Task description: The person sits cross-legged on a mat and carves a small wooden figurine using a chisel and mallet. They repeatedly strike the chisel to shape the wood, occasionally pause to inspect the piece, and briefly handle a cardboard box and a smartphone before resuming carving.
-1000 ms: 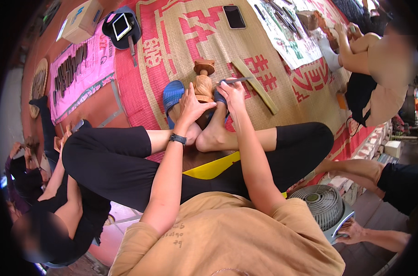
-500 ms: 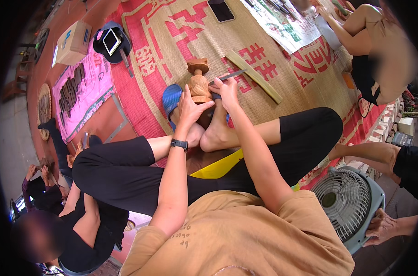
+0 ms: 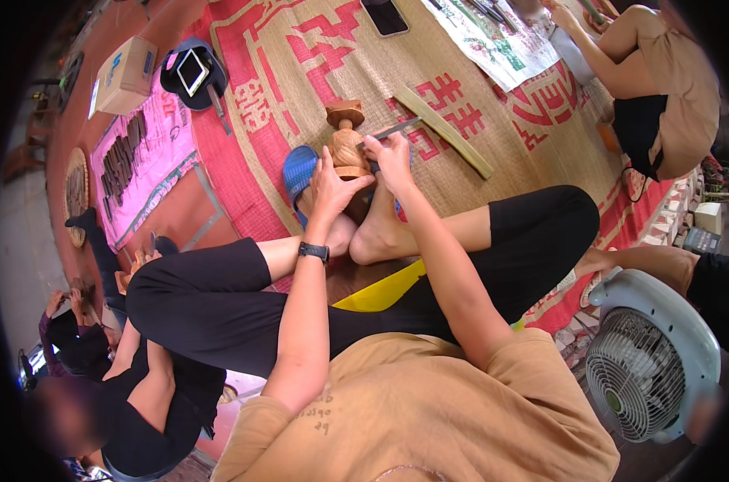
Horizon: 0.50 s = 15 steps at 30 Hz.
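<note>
A carved wooden figure (image 3: 348,146) with a round base and a wide flat top stands between my feet, which wear blue sandals (image 3: 300,170). My left hand (image 3: 332,189) is closed round its lower part, thumb spread along the base. In my right hand (image 3: 390,155) I grip a slim grey metal chisel (image 3: 402,126) like a pen. One end lies at the figure's right side, the other points up and right over the mat. My fingers partly cover where the chisel meets the wood.
Beyond the figure, a flat wooden strip (image 3: 445,132) and a phone (image 3: 385,16) lie on the woven mat (image 3: 316,72). Leftward are a dark cap (image 3: 208,92), a cardboard box (image 3: 124,76) and chisels (image 3: 122,157) on pink cloth. People sit both sides; a fan (image 3: 641,369) stands right.
My right hand has shifted slightly left, bringing the chisel further onto the figure. My left hand stays put. The fan at the right, held by another person, has turned and moved outward.
</note>
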Each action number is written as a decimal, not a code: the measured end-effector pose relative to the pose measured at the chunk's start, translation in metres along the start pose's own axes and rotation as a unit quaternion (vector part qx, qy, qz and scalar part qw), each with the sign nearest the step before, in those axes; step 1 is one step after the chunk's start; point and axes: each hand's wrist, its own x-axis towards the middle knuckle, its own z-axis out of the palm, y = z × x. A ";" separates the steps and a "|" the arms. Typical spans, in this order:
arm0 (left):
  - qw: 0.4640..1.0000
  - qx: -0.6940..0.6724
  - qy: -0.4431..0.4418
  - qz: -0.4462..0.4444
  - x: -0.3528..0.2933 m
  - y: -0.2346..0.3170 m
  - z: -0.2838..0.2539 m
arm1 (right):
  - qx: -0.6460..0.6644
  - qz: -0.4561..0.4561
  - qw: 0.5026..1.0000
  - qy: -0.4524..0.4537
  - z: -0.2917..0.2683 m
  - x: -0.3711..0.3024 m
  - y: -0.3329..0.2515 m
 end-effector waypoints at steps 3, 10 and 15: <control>1.000 0.012 0.005 0.002 0.001 -0.002 -0.001 | 0.041 0.009 0.998 0.052 0.003 0.001 -0.004; 1.000 0.002 0.002 0.002 0.001 -0.004 0.000 | -0.011 -0.028 0.999 0.012 0.005 0.001 -0.003; 1.000 0.012 0.008 0.005 0.000 -0.007 0.001 | 0.049 -0.011 0.998 0.032 0.006 0.003 0.000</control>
